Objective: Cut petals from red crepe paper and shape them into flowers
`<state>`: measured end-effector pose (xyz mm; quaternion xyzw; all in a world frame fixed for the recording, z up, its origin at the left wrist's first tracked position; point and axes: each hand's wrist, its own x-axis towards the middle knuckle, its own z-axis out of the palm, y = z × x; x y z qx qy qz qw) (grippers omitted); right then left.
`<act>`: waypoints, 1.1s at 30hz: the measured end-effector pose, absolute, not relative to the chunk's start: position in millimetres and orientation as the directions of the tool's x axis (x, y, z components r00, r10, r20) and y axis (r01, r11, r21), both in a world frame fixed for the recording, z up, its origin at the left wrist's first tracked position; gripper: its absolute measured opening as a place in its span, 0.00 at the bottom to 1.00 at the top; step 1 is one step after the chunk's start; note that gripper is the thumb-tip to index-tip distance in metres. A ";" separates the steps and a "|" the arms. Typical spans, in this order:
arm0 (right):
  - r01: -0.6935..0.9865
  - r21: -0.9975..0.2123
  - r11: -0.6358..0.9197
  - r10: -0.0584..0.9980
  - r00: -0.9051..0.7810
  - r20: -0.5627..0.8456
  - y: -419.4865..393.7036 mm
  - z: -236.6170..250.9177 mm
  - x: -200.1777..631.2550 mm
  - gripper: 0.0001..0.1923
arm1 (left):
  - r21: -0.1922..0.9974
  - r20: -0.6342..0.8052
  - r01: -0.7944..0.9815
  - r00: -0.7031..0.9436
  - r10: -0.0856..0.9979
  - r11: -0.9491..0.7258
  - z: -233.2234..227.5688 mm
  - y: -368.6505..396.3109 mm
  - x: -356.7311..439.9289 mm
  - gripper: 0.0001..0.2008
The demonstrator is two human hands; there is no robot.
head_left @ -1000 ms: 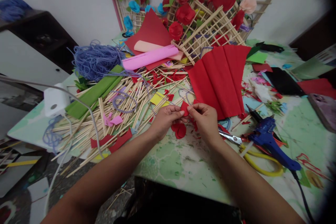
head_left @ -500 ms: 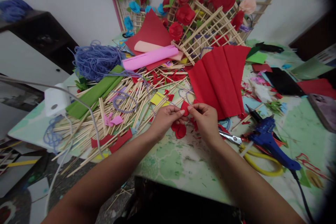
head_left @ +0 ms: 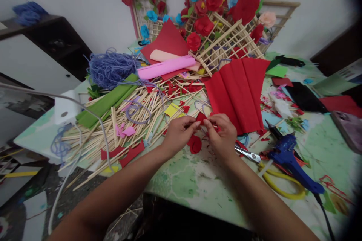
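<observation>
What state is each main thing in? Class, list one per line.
Small red piece: held
Left hand: pinching it
Right hand: pinching it
Large red paper: creased, spread out
Pink paper: rolled up
Blue yarn: tangled heap
Sticks: loosely strewn
Scissors: partly hidden; open or shut unclear
Glue gun: lying down, corded

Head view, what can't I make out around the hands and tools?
- Red paper piece, head view: partly covered by the left hand and right hand.
- Scissors, head view: blade tips hidden behind the right hand.
- Blue glue gun, head view: its cord is cut off by the bottom edge.
</observation>
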<state>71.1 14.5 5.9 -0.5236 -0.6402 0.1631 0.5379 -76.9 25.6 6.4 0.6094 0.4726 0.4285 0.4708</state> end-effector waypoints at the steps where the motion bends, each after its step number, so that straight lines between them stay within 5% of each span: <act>1: 0.565 -0.653 0.505 0.758 0.072 0.649 12.5 8.7 72.7 0.05 | 0.932 0.200 0.270 0.175 0.964 -0.242 8.3 24.6 -80.2 0.10; 4: 0.650 -0.302 0.698 0.489 -0.124 0.863 5.3 19.8 78.3 0.09 | 0.745 0.479 0.390 0.251 0.841 -0.540 13.7 21.8 -93.6 0.08; 7: 0.649 -0.092 0.755 0.339 -0.267 0.902 -1.5 32.6 82.9 0.12 | 0.598 0.613 0.348 0.382 0.692 -0.722 17.0 19.4 -107.5 0.08; 16: 0.637 0.048 0.769 0.277 -0.400 0.874 -10.7 46.1 90.1 0.13 | 0.553 0.664 0.334 0.376 0.646 -0.763 16.1 16.9 -120.2 0.11; 19: 0.635 -0.044 0.771 0.329 -0.338 0.882 -7.1 38.8 88.1 0.12 | 0.598 0.611 0.349 0.383 0.692 -0.721 17.5 19.8 -115.7 0.09; 23: 0.603 -0.434 0.669 0.607 -0.107 0.788 0.1 35.6 78.2 0.05 | 0.603 0.601 0.381 0.361 0.713 -0.701 20.9 21.4 -102.6 0.05; 28: 0.231 -0.948 0.218 0.951 0.170 0.260 -7.9 41.8 74.2 0.09 | 0.771 0.549 0.282 0.160 0.820 -0.571 23.2 13.7 -87.8 0.09; 30: 0.051 -0.998 0.045 0.987 0.153 0.052 -22.2 40.6 80.3 0.10 | 0.884 0.418 0.200 0.066 0.906 -0.422 23.3 4.8 -83.8 0.12; 33: -0.006 -0.999 -0.041 0.991 0.126 -0.042 -50.9 34.9 95.2 0.11 | 0.969 0.208 0.111 0.102 0.973 -0.219 22.6 -17.4 -76.5 0.14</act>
